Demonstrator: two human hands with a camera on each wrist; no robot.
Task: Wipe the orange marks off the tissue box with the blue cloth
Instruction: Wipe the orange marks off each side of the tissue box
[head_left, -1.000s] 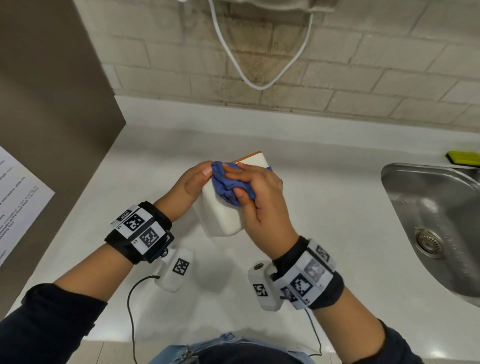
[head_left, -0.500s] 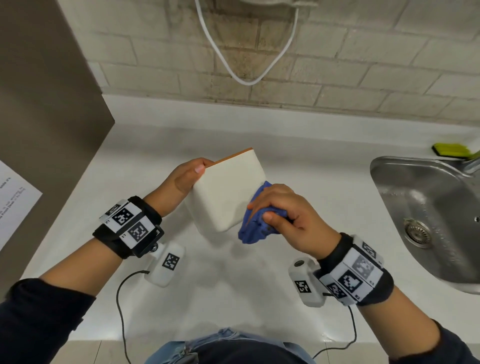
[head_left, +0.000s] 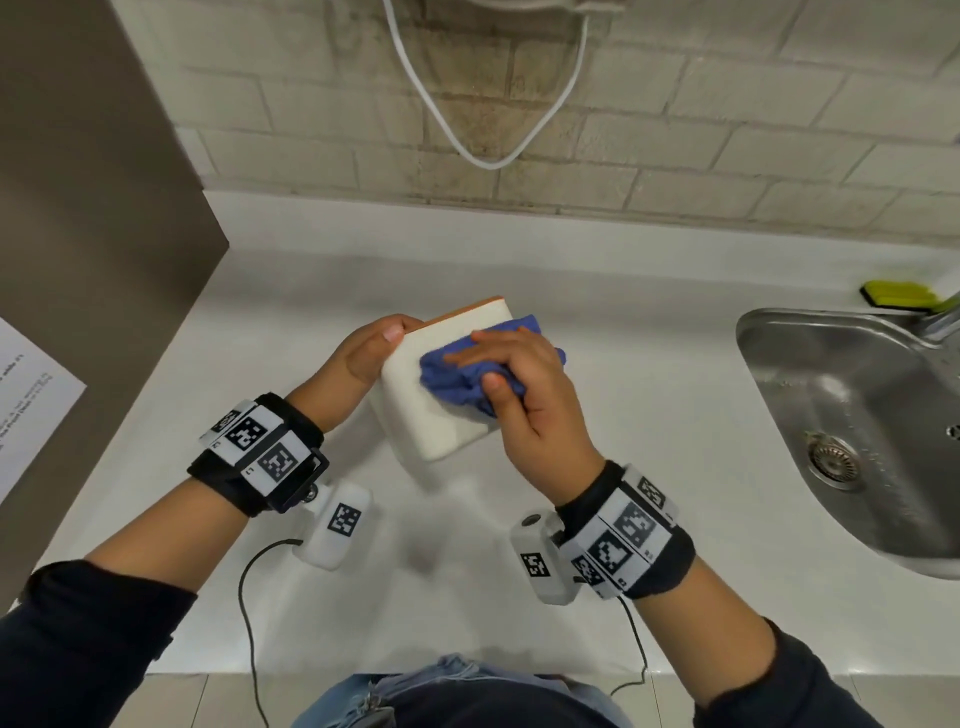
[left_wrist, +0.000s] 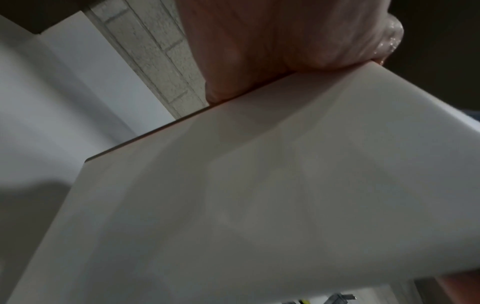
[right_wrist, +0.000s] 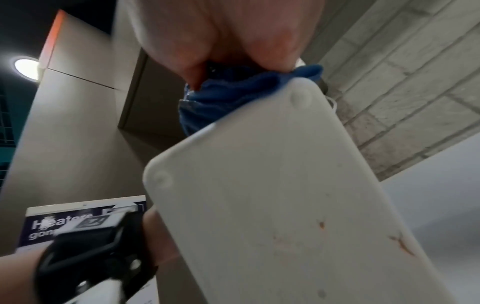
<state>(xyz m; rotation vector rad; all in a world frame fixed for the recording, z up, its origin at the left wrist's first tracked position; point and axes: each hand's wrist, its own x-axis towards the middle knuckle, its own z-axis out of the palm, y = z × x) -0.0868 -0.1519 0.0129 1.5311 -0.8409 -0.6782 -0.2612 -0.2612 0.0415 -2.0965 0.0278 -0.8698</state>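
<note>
The white tissue box (head_left: 441, 415) with an orange far edge is tilted up above the counter. My left hand (head_left: 371, 345) grips its upper left corner, thumb on the facing side. My right hand (head_left: 511, 384) holds the bunched blue cloth (head_left: 457, 379) and presses it against the box's upper right face. In the left wrist view the box (left_wrist: 259, 195) fills the frame under my fingers (left_wrist: 272, 45). In the right wrist view the box's underside (right_wrist: 285, 205) shows faint orange marks (right_wrist: 401, 244) near its lower right, with the blue cloth (right_wrist: 233, 96) bunched above its top edge.
A white counter (head_left: 623, 415) runs to a steel sink (head_left: 857, 426) on the right, with a yellow-green sponge (head_left: 898, 296) behind it. A brown cabinet side (head_left: 93, 260) with a paper notice stands on the left. A white cable (head_left: 493, 130) loops on the brick wall.
My right hand swung the cloth down off the box to its lower right, then back up onto the box's face. The left hand has kept its hold on the box.
</note>
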